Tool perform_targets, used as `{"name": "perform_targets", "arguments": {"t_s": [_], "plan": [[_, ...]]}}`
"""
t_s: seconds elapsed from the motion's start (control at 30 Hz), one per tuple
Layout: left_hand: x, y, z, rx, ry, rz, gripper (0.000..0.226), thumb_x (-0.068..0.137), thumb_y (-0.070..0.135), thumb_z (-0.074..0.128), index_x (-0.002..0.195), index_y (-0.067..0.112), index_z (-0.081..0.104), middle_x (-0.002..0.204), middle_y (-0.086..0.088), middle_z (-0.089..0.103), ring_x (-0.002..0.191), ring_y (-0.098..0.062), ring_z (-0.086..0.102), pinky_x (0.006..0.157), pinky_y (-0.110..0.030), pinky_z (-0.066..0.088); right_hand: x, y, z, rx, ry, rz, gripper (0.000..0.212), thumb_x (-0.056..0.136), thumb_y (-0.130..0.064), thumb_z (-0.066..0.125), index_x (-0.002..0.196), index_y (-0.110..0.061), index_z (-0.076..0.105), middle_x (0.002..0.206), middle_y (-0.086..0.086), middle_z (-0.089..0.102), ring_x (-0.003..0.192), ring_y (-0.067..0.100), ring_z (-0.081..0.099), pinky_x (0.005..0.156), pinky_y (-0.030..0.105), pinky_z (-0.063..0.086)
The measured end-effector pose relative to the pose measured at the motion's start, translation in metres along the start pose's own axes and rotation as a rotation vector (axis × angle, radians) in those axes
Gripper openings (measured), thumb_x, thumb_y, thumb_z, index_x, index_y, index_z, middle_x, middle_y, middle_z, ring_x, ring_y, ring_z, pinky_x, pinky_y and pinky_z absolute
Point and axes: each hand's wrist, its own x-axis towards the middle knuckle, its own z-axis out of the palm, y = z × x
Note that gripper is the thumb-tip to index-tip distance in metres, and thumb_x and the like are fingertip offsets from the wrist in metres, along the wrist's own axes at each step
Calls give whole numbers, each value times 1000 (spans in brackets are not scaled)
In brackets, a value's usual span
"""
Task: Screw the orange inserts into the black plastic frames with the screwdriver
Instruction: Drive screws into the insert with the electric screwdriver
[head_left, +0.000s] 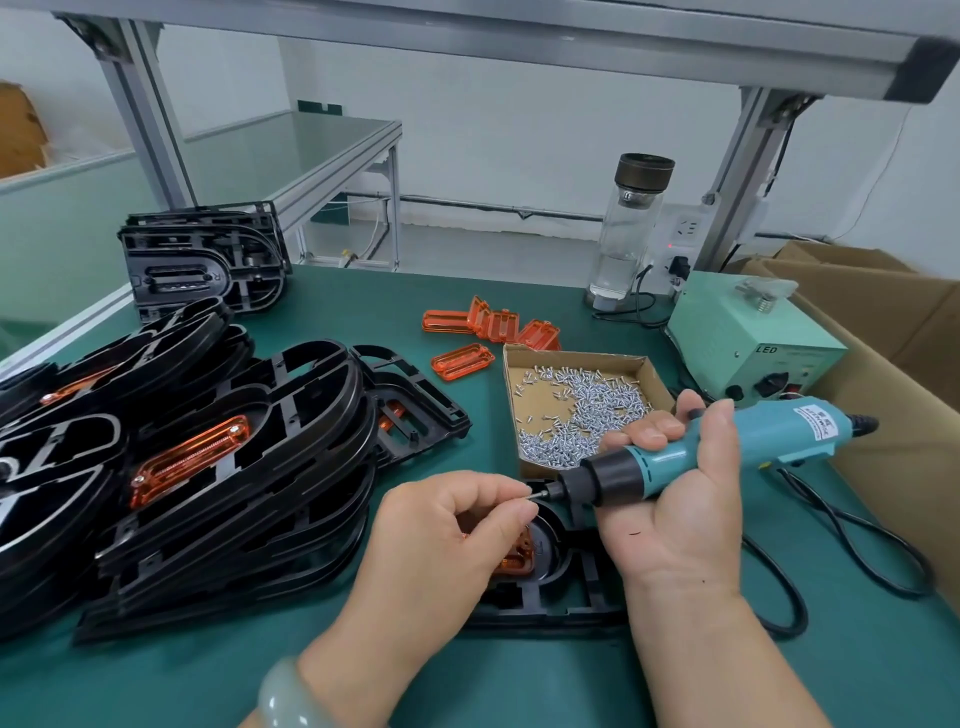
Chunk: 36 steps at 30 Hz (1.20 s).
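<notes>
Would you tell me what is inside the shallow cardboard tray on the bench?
The cardboard tray holds a heap of small silver screws on its bare brown bottom. Its near corner is covered by the right hand and the screwdriver.

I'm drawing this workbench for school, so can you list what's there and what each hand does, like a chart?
left hand: pinches a screw at the screwdriver tip
right hand: grips the blue screwdriver
work piece: black frame with an orange insert, under both hands
screws: heap in the cardboard box
spare inserts: loose, beyond the box
left pile: stacked frames, some with inserts fitted
</notes>
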Motion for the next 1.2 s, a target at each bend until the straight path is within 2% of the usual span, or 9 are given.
{"name": "perform_targets", "arguments": {"t_s": [0.07, 0.13, 0.4, 0.6, 0.7, 0.83, 0.9, 1.0, 1.2], "plan": [[-1, 0, 1, -32, -3, -4, 21, 72, 17, 77, 78, 36, 70, 72, 15, 71, 62, -8, 64, 59, -10, 49, 0, -2, 0, -2, 0, -9, 20, 78, -40, 60, 89, -26, 53, 60, -13, 45, 48, 2, 44, 57, 17, 46], [-2, 0, 1, -42, -2, 7, 26, 71, 15, 78, 83, 37, 69, 75, 16, 70, 58, -3, 60, 58, -9, 48, 1, -4, 0, -5, 6, -15, 19, 79, -41, 60, 89, -26, 53, 61, -13, 45, 49, 2, 44, 58, 18, 45], [-1, -2, 1, 51, 59, 55, 23, 77, 14, 72, 66, 34, 70, 65, 18, 68, 60, 1, 62, 56, -7, 46, 0, -3, -1, 1, 19, -1, 19, 79, -40, 61, 90, -26, 53, 62, -13, 45, 49, 2, 44, 57, 17, 45], [-1, -4, 2, 49, 25, 80, 21, 75, 15, 75, 76, 35, 70, 72, 17, 68, 60, 1, 60, 59, -8, 46, 1, -5, -1, -8, 34, -1, 14, 87, -40, 59, 89, -26, 54, 62, -13, 45, 49, 2, 44, 57, 18, 46], [-1, -8, -1, 196, 26, 164, 26, 76, 13, 74, 85, 37, 68, 75, 16, 66, 69, 3, 60, 62, -6, 43, 4, -12, -3, -14, 60, -34, 13, 88, -40, 59, 88, -27, 54, 62, -13, 45, 49, 2, 44, 58, 20, 45], [0, -11, -5, 544, -63, 238, 18, 83, 19, 64, 91, 35, 71, 86, 18, 63, 88, -2, 56, 81, -21, 45, 8, -21, -4, -29, 94, -55, 15, 90, -35, 61, 81, -27, 53, 62, -13, 46, 51, 2, 44, 59, 19, 42], [1, -12, -5, 635, -134, 228, 17, 86, 25, 60, 93, 37, 69, 91, 18, 59, 93, -5, 51, 84, -23, 41, 8, -24, -3, -60, 122, -67, 22, 92, -33, 61, 73, -25, 53, 61, -12, 47, 50, 3, 44, 58, 19, 43], [1, -13, -5, 663, -155, 180, 15, 89, 33, 56, 98, 39, 67, 93, 17, 55, 96, -6, 45, 85, -23, 37, 8, -24, -4, -101, 132, -79, 22, 95, -30, 59, 75, -24, 51, 60, -12, 46, 49, 4, 44, 57, 19, 42], [5, -13, -6, 670, -203, 122, 18, 89, 35, 57, 100, 42, 69, 93, 16, 54, 97, -5, 45, 85, -19, 34, 7, -19, -4, -188, 99, -106, 18, 95, -28, 61, 83, -23, 48, 60, -9, 48, 48, 6, 45, 59, 21, 40]]}}
